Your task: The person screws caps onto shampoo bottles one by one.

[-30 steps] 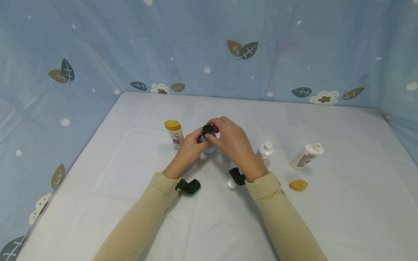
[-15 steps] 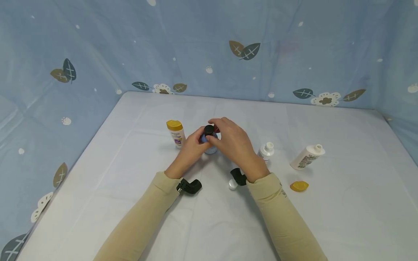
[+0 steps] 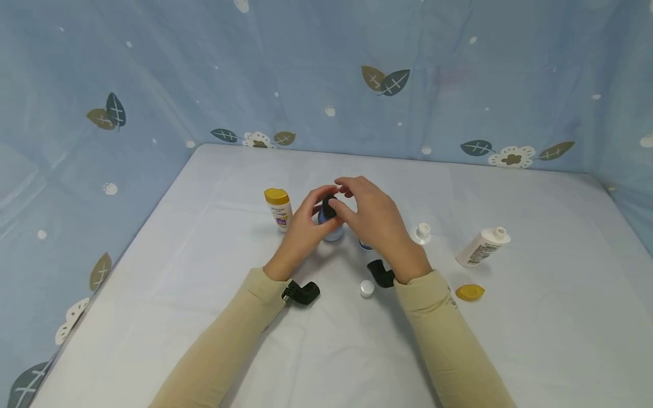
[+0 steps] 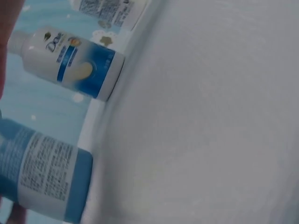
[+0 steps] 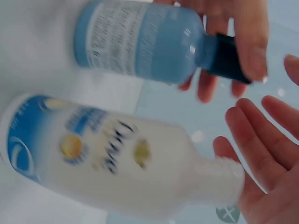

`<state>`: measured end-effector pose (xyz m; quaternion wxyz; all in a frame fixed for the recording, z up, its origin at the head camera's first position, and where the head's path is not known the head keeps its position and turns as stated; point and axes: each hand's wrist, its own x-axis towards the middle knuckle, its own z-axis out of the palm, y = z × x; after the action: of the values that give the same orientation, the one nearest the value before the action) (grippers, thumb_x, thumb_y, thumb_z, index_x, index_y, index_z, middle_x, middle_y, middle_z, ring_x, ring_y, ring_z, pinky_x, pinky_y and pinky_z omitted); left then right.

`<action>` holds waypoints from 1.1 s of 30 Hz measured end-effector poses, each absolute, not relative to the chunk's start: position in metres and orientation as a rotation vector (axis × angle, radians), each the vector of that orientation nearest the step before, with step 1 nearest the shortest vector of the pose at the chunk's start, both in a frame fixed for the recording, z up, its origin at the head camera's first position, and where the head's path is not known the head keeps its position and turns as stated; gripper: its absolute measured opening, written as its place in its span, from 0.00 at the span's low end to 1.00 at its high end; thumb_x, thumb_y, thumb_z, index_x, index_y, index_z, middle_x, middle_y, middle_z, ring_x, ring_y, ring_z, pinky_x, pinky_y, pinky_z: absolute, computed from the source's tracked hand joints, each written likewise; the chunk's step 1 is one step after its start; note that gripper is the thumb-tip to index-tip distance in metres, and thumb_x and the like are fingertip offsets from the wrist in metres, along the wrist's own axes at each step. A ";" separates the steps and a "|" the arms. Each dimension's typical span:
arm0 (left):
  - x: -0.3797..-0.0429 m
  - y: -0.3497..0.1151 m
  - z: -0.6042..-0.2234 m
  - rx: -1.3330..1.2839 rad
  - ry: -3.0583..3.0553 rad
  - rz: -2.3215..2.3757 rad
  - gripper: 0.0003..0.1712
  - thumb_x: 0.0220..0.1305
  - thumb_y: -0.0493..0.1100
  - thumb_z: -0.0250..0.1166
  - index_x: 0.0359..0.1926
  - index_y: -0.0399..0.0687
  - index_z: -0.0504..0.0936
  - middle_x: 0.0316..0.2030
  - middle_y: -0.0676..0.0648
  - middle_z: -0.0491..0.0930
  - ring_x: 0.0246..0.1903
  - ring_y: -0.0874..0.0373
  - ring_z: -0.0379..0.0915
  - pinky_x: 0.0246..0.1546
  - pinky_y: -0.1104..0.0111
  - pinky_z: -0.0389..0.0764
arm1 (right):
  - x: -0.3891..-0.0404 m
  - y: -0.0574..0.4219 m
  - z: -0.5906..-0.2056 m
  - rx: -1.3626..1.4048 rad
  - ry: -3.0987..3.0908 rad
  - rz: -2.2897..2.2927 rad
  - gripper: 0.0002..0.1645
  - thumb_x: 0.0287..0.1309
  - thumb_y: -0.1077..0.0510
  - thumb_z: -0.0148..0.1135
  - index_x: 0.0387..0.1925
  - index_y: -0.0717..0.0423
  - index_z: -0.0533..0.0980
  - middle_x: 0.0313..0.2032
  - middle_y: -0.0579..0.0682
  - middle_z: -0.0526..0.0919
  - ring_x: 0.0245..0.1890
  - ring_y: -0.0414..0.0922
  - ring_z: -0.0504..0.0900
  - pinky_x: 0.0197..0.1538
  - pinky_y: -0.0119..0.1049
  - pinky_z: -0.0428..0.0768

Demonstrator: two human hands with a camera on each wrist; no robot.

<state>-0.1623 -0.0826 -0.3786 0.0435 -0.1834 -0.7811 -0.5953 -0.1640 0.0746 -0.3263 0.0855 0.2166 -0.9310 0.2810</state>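
Observation:
A blue bottle with a black cap stands upright between the hands. My left hand holds it by the neck and cap; in the right wrist view its thumb crosses the cap and its fingers pass behind. My right hand is just to the right, holding nothing, its fingers spread apart in the right wrist view. In the head view its thumb overlaps the cap. Close by that hand stands an uncapped white Dove bottle, mostly hidden behind the hand from above.
A white bottle with a gold cap stands at left. Farther right an uncapped white bottle shows, with a loose gold cap in front of it. A small white cap lies near the right wrist's black camera mount.
My right hand has come off the black cap and shifted slightly right. The left fingers have moved up around the cap. More of the small white cap now shows.

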 end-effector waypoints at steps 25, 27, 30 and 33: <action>-0.124 -0.058 -0.303 -0.606 -2.169 -1.812 0.16 0.64 0.38 0.52 0.52 0.36 0.69 0.47 0.41 0.73 0.50 0.56 0.67 0.51 0.65 0.67 | -0.139 0.112 -0.278 0.714 -2.538 1.574 0.17 0.61 0.56 0.52 0.52 0.55 0.71 0.44 0.47 0.77 0.41 0.41 0.76 0.46 0.36 0.73; -0.120 -0.056 -0.303 -0.593 -2.204 -1.856 0.18 0.66 0.40 0.50 0.54 0.37 0.67 0.50 0.42 0.71 0.52 0.56 0.66 0.52 0.66 0.66 | -0.141 0.117 -0.287 0.717 -2.546 1.507 0.17 0.61 0.54 0.52 0.51 0.51 0.71 0.43 0.44 0.77 0.40 0.38 0.76 0.46 0.37 0.73; -0.117 -0.052 -0.304 -0.615 -2.250 -1.915 0.20 0.66 0.42 0.50 0.58 0.41 0.64 0.53 0.44 0.70 0.55 0.56 0.64 0.55 0.65 0.64 | -0.141 0.128 -0.298 0.737 -2.574 1.430 0.16 0.60 0.50 0.53 0.50 0.46 0.72 0.41 0.40 0.77 0.40 0.35 0.76 0.44 0.37 0.72; -0.116 -0.049 -0.310 -0.663 -2.310 -1.913 0.25 0.63 0.44 0.54 0.60 0.44 0.62 0.56 0.47 0.67 0.57 0.56 0.61 0.57 0.64 0.61 | -0.137 0.136 -0.306 0.760 -2.614 1.387 0.17 0.60 0.49 0.53 0.50 0.44 0.72 0.41 0.39 0.77 0.40 0.35 0.75 0.44 0.38 0.73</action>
<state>-0.1163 -0.0490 -0.3104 0.0349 -0.2157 -0.7515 -0.6225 -0.1374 0.1365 -0.3059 0.0432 0.2485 -0.8548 0.4535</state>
